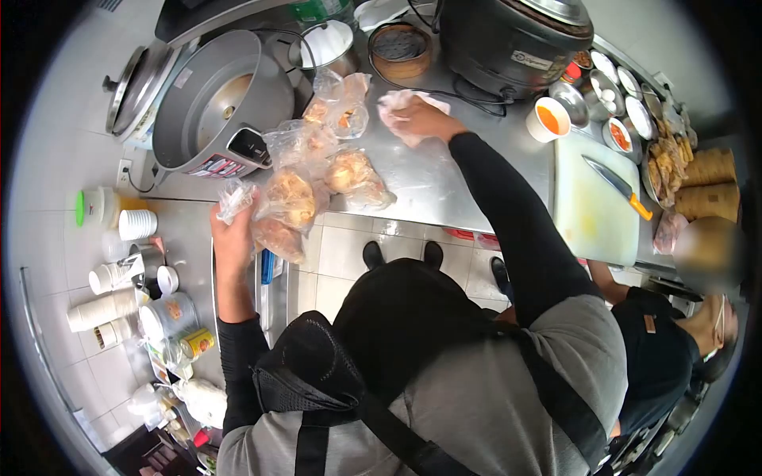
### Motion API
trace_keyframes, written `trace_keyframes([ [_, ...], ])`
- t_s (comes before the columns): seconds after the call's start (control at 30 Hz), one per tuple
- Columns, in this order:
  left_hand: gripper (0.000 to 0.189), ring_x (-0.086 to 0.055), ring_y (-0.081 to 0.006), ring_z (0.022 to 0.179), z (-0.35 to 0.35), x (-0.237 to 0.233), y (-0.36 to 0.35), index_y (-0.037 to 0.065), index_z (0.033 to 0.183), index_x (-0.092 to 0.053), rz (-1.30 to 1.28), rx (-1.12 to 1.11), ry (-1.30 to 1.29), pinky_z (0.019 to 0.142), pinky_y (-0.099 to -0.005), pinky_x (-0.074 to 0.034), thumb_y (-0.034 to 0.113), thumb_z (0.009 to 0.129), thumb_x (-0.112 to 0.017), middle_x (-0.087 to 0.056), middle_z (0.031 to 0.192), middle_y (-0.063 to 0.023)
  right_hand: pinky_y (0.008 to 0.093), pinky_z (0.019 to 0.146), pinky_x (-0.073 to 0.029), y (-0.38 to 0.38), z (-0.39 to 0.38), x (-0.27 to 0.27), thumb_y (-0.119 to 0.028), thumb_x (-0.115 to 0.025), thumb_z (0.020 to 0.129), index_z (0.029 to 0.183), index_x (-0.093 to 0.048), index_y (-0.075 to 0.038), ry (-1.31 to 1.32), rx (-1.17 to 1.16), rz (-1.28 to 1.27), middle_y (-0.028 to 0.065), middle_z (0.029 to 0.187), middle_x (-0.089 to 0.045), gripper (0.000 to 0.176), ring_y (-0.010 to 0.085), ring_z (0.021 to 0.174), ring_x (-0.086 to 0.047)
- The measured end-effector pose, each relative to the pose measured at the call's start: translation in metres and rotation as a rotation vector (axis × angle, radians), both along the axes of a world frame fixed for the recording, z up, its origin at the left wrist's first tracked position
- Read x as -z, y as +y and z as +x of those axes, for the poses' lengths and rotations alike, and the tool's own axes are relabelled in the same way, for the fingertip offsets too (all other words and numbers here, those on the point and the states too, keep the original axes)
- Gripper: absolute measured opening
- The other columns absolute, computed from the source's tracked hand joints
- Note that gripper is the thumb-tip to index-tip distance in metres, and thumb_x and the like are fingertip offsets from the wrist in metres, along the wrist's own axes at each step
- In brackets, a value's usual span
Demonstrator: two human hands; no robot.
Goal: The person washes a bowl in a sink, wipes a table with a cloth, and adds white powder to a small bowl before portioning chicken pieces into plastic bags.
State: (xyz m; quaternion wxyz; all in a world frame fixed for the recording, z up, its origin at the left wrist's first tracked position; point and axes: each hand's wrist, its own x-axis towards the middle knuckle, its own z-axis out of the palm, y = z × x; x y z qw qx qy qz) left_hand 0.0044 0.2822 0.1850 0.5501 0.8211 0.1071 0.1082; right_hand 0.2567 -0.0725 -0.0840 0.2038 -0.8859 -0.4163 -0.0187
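pouch [305, 373] slung on chest, clear of both arms | left hand [232, 238] clenched on bag [236, 194] neck, pinching it shut at counter [452, 186] edge beside buns [317, 178] | right hand [425, 120] grips wrap [394, 101], pressed on counter

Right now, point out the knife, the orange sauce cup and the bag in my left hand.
knife [608, 177], head view, on the blade.
orange sauce cup [551, 119], head view, on the sauce surface.
bag [236, 196], head view, on its crumpled top.
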Motion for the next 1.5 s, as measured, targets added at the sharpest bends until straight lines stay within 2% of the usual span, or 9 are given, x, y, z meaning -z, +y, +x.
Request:
trace_keyframes([
  [0.13,0.021,-0.061,-0.012,0.086,-0.008,0.015,0.009,-0.001,0.097,-0.069,-0.041,-0.043,0.018,0.079,-0.0278,-0.047,0.017,0.087,-0.069,-0.069,0.093,-0.0052,0.0417,0.087,-0.046,0.054,-0.029,-0.089,-0.034,-0.047,0.093,0.104,-0.07,-0.02,0.305,0.186,-0.064,0.013,0.107,-0.065,0.029,0.03,0.102,-0.06],
  [0.37,0.021,-0.061,-0.0143,0.092,0.007,0.015,-0.007,0.0,0.102,-0.068,-0.244,0.092,-0.067,0.086,-0.029,-0.045,0.014,0.087,-0.067,-0.069,0.098,-0.0053,0.0433,0.078,-0.051,-0.007,-0.232,-0.035,-0.034,-0.062,0.087,0.111,-0.068,-0.023,-0.047,0.429,0.309,0.0133,0.106,-0.059,0.027,0.0299,0.097,-0.062],
  [0.57,0.029,-0.061,-0.012,0.091,0.078,0.005,-0.089,-0.001,0.103,-0.069,-0.284,0.281,0.042,0.084,-0.0285,-0.046,0.022,0.087,-0.07,-0.068,0.098,-0.0044,0.0421,0.073,-0.053,-0.144,-0.17,-0.043,-0.039,-0.057,0.09,0.121,-0.06,-0.007,0.097,1.136,-0.086,0.0196,0.106,-0.064,0.044,0.0352,0.084,-0.066],
  [0.67,0.032,-0.061,-0.0137,0.091,0.128,0.013,-0.16,-0.001,0.103,-0.069,-0.344,0.405,0.069,0.085,-0.0293,-0.046,0.025,0.084,-0.071,-0.069,0.098,-0.0059,0.0554,0.076,-0.05,-0.026,-0.21,0.003,-0.037,-0.054,0.088,0.115,-0.062,-0.004,-0.27,1.09,-0.476,0.0194,0.107,-0.064,0.044,0.035,0.086,-0.066],
  [0.77,0.036,-0.064,-0.0182,0.087,0.152,0.038,-0.221,-0.001,0.102,-0.069,-0.296,0.61,0.265,0.081,-0.0312,-0.049,0.03,0.084,-0.069,-0.07,0.096,-0.0088,0.0549,0.08,-0.05,-0.002,-0.276,-0.056,-0.028,-0.063,0.082,0.105,-0.066,-0.01,-0.003,0.666,0.151,0.0123,0.111,-0.064,0.029,0.0311,0.102,-0.062],
  [0.97,0.032,-0.069,-0.0236,0.064,0.178,0.138,-0.307,0.0,0.08,-0.071,-0.116,0.786,0.045,0.056,-0.0383,-0.055,0.032,0.079,-0.072,-0.071,0.07,-0.0096,0.0484,0.08,-0.052,-0.2,-0.273,-0.013,-0.03,-0.058,0.09,0.112,-0.062,-0.008,-0.289,0.94,-0.286,0.0152,0.116,-0.059,0.031,0.0354,0.094,-0.06],
  [1.07,0.066,-0.054,-0.0357,0.112,0.18,0.188,-0.327,0.005,0.12,-0.061,0.403,0.803,-0.047,0.092,-0.0427,-0.045,0.045,0.07,-0.079,-0.052,0.125,-0.0197,0.0503,0.087,-0.051,-0.201,-0.255,-0.023,-0.037,-0.053,0.093,0.127,-0.054,-0.015,0.038,1.225,-0.111,0.0221,0.122,-0.054,0.041,0.0431,0.101,-0.058],
  [1.33,0.071,-0.054,-0.0296,0.119,0.122,0.127,-0.188,0.01,0.143,-0.042,0.034,0.97,-0.289,0.099,-0.0411,-0.046,0.031,0.083,-0.075,-0.046,0.14,-0.0144,0.0498,0.086,-0.05,-0.198,-0.257,-0.023,-0.044,-0.052,0.094,0.127,-0.057,-0.013,0.03,1.295,-0.028,0.0274,0.117,-0.054,0.046,0.045,0.101,-0.059],
  [1.5,0.049,-0.062,-0.0271,0.092,0.056,0.126,-0.032,0.011,0.126,-0.06,0.424,0.52,-0.372,0.081,-0.0355,-0.051,0.016,0.079,-0.071,-0.059,0.107,-0.0137,0.0502,0.086,-0.05,-0.179,-0.26,-0.036,-0.044,-0.055,0.092,0.124,-0.057,-0.01,0.092,1.319,-0.076,0.0276,0.112,-0.057,0.046,0.0452,0.101,-0.059],
])
